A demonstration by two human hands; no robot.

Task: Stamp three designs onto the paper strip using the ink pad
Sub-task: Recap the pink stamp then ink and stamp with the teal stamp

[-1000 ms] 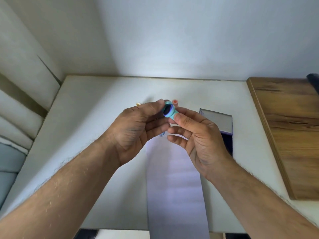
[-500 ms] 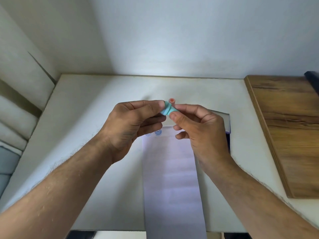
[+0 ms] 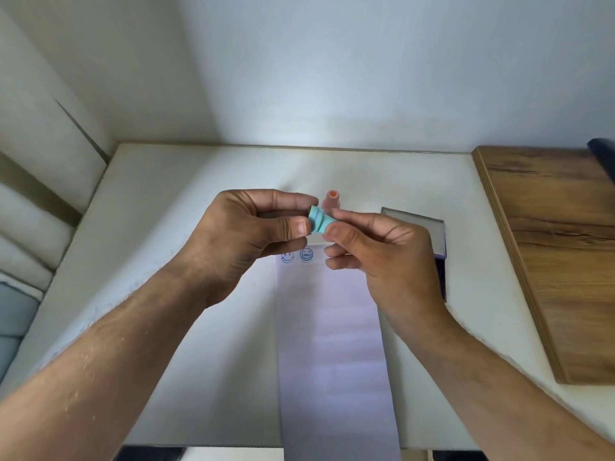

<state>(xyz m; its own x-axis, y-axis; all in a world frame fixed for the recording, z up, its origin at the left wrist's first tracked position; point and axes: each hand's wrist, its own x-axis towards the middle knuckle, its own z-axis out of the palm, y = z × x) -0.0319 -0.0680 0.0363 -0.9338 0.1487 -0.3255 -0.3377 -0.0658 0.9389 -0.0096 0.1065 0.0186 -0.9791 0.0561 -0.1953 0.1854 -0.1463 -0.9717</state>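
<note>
Head view: below the grip lies the paper strip (image 3: 332, 344) with two stamped faces; both hands, left (image 3: 239, 241) and right (image 3: 382, 257), now pinch the teal stamp (image 3: 318, 221) turned sideways, its face no longer visible, ink pad (image 3: 429, 234) beyond, third print pending.

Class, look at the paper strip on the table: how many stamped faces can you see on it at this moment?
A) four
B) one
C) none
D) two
D: two blue smiley prints sit side by side at the far end of the paper strip, just below the hands; anything under the right hand is hidden.
</note>
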